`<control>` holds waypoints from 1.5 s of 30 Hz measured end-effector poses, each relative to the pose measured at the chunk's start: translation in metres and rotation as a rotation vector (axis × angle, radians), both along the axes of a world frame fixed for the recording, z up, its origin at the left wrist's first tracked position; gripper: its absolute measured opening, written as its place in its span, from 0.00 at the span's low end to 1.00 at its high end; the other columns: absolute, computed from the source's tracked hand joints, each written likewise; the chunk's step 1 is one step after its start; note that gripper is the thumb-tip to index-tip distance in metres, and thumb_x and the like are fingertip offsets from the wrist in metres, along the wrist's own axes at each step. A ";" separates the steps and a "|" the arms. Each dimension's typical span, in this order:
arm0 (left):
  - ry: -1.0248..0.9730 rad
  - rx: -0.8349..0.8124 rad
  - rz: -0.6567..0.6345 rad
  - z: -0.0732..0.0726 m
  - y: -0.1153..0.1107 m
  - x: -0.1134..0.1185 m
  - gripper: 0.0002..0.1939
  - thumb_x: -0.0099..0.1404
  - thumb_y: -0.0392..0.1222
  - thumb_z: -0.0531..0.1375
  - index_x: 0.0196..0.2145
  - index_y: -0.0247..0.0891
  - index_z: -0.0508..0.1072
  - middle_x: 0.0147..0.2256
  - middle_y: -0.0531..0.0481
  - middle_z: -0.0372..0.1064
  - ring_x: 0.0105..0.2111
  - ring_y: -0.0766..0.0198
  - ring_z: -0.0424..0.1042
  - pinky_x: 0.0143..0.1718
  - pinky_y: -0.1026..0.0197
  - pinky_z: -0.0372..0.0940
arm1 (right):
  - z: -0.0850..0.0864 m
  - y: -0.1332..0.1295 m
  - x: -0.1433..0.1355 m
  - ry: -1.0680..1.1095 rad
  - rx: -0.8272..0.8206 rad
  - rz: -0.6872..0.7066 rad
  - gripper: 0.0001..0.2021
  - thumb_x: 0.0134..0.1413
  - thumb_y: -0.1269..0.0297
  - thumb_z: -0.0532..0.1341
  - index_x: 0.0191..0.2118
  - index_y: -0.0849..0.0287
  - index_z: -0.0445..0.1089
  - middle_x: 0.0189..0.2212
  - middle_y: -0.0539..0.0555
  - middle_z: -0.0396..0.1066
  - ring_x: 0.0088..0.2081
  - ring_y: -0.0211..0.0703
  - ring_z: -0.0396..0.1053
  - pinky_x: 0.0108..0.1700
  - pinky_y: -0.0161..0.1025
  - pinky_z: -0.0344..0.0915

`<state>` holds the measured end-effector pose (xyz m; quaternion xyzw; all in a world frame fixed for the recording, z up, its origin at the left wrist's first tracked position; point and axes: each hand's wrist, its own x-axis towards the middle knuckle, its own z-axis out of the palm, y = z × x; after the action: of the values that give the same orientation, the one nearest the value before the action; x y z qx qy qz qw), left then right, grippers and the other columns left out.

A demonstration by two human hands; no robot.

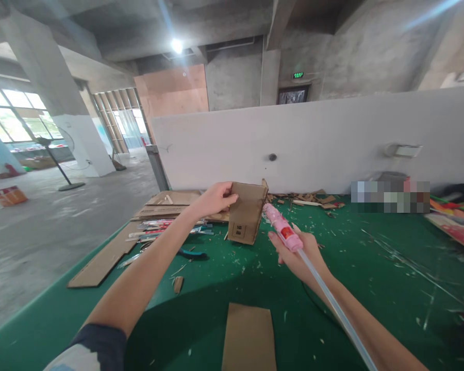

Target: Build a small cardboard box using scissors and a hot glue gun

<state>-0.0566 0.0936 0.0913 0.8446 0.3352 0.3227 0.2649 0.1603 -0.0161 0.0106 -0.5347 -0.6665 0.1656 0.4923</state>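
Observation:
My left hand (218,198) grips the upper left edge of an upright cardboard piece (247,214) with a small printed box of characters near its bottom. My right hand (303,250) is closed around a pink hot glue gun (282,226). A long translucent glue stick (332,304) sticks out of the gun's rear toward me. The gun's tip is close to the cardboard's right edge; I cannot tell whether they touch. In front of me a flat cardboard rectangle (249,337) lies on the green table (178,330).
Left of my arm are cardboard strips (104,257), several packaged tools (158,229) and a blue-handled tool (193,254). Cardboard scraps (317,200) lie along the white partition (309,139) at the back. A small cardboard bit (178,284) lies nearer. Colourful items (458,221) stand at the far right.

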 end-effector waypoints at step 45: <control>-0.062 -0.098 -0.003 -0.003 0.001 0.001 0.10 0.62 0.43 0.55 0.39 0.35 0.68 0.37 0.45 0.72 0.35 0.61 0.71 0.29 0.64 0.67 | 0.009 0.003 0.005 -0.303 0.052 -0.051 0.18 0.55 0.50 0.54 0.21 0.56 0.61 0.17 0.53 0.70 0.22 0.44 0.71 0.25 0.35 0.62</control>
<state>-0.0552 0.0947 0.0886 0.8208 0.3408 0.3315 0.3166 0.1650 -0.0130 0.0200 -0.5576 -0.7233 0.0533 0.4039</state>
